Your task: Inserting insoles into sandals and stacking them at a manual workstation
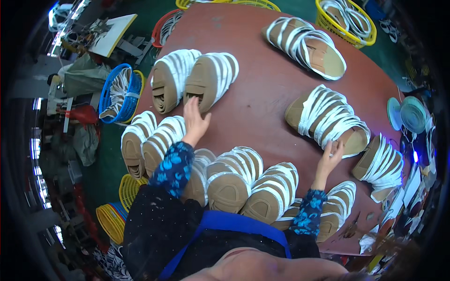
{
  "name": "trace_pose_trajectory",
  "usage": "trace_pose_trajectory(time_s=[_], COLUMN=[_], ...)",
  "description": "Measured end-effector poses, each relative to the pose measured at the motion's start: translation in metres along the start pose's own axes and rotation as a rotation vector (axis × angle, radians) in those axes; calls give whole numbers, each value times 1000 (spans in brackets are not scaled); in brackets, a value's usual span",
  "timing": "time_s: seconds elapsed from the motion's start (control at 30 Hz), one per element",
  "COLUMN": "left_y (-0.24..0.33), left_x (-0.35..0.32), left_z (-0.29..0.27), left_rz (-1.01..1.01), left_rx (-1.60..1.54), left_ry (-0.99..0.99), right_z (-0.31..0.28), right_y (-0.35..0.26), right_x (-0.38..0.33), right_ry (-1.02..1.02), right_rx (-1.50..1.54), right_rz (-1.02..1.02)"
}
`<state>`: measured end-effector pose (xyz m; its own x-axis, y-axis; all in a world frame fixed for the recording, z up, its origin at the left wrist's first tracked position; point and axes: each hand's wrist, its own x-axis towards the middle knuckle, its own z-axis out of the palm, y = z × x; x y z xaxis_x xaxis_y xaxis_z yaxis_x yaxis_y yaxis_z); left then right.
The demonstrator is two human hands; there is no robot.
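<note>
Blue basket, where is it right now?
In the head view the blue basket sits off the table's left edge, on the person's left, holding white soles, next to the upper stacks of soles that the left hand is touching.

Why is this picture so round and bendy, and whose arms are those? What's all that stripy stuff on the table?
The picture comes from a small camera worn on a person's head, looking down. Its wide lens bends straight edges, so all looks round. The arms in blue patterned sleeves are that person's own. There is no machine here, only two bare hands. On the reddish-brown table lie rows of shoe soles, tan underneath with white rims, stacked on their sides. The left hand touches the end of one stack of soles. The right hand touches another stack. Neither hand has lifted anything. On the floor beside the table stand blue and yellow baskets.
</note>
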<state>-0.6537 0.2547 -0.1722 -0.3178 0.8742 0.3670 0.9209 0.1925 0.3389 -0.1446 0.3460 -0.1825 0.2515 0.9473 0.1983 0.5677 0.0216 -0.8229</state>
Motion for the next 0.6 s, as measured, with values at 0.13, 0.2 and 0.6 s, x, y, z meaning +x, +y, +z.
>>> trace_pose_trajectory(time_s=[0.13,0.2,0.6], left_y=[-42,-53,-70], left_x=[36,55,76], left_z=[13,21,-78], left_rz=[277,223,-869], left_rx=[163,196,-1799], left_ry=[-448,-604,-939], right_z=[-14,-14,98], right_y=[-37,-70,-208], right_x=[-64,-88,-123], right_ry=[178,44,-150], right_rx=[-15,73,-79], right_rz=[72,83,-189])
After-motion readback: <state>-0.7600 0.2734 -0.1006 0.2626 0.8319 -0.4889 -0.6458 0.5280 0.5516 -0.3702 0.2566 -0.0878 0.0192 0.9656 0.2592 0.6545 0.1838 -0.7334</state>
